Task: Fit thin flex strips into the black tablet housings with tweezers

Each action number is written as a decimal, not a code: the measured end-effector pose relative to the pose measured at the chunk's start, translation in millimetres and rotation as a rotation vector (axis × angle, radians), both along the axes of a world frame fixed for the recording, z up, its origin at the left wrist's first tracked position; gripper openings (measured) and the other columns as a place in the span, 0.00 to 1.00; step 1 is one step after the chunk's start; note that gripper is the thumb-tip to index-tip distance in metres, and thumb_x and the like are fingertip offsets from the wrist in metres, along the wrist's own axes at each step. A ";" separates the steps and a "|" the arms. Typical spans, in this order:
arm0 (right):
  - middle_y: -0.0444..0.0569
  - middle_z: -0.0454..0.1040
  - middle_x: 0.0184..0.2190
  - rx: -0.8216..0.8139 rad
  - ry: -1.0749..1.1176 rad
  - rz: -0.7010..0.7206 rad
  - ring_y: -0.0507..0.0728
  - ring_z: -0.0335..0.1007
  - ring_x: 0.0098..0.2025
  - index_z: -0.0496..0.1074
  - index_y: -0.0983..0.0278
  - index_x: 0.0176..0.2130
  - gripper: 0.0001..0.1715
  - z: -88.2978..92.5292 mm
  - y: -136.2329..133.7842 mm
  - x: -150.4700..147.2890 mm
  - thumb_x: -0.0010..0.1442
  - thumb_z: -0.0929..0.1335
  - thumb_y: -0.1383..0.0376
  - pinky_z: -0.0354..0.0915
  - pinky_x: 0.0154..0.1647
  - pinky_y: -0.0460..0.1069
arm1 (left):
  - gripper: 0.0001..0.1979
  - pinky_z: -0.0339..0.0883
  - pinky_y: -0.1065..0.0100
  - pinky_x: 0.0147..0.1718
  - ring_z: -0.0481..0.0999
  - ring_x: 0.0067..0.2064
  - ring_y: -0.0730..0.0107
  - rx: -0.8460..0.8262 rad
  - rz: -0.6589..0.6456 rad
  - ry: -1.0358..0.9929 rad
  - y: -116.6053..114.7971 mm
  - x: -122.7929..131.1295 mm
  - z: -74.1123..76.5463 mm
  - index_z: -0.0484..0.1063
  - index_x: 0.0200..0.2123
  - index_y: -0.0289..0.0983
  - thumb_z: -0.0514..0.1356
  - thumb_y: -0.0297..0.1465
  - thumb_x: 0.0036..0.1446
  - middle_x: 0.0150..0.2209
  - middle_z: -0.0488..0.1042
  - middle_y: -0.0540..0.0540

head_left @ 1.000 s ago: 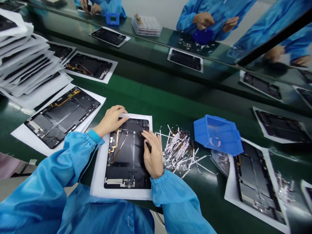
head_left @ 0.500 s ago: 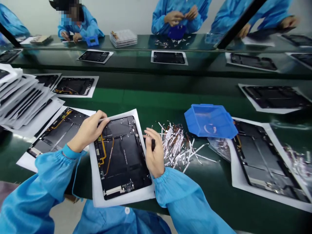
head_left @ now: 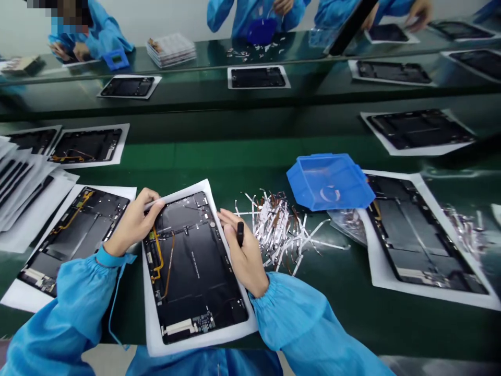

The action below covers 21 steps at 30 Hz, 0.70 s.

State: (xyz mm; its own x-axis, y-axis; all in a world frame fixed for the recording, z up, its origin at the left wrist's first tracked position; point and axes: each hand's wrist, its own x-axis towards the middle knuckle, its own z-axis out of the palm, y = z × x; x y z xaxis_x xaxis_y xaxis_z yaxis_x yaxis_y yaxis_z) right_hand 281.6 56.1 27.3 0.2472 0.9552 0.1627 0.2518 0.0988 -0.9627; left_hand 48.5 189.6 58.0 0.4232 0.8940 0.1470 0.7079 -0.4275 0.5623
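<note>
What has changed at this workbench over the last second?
The left hand has slid off the black tablet casing toward its top-left corner, fingertips now at the edge of the white backing sheet. The right hand has shifted out to the casing's right edge, still gripping a small black tool. The view has also levelled. The heap of white strips and the blue plastic tray stayed where they were.

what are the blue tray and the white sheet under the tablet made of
The blue tray looks like moulded translucent plastic: its walls are glossy and let light through. The white sheet has a matte finish and a thick, soft-looking edge, so it may be foam, though thick paper can't be ruled out from this view.
</note>
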 end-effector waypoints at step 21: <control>0.49 0.81 0.40 0.464 -0.752 0.110 0.56 0.79 0.44 0.77 0.65 0.49 0.26 45.7 -88.0 -38.6 0.66 0.55 0.76 0.78 0.47 0.53 | 0.11 0.69 0.62 0.41 0.76 0.38 0.65 -0.148 -0.121 0.416 16.3 40.6 54.8 0.74 0.41 0.36 0.61 0.38 0.62 0.37 0.77 0.47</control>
State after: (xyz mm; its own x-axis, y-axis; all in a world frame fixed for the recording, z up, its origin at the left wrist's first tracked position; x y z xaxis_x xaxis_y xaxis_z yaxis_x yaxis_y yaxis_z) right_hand 243.1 -31.9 73.0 -0.1702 0.7649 0.6213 0.7668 0.4988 -0.4040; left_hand 89.1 206.0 112.8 0.5217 0.8333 -0.1828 0.8365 -0.4575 0.3017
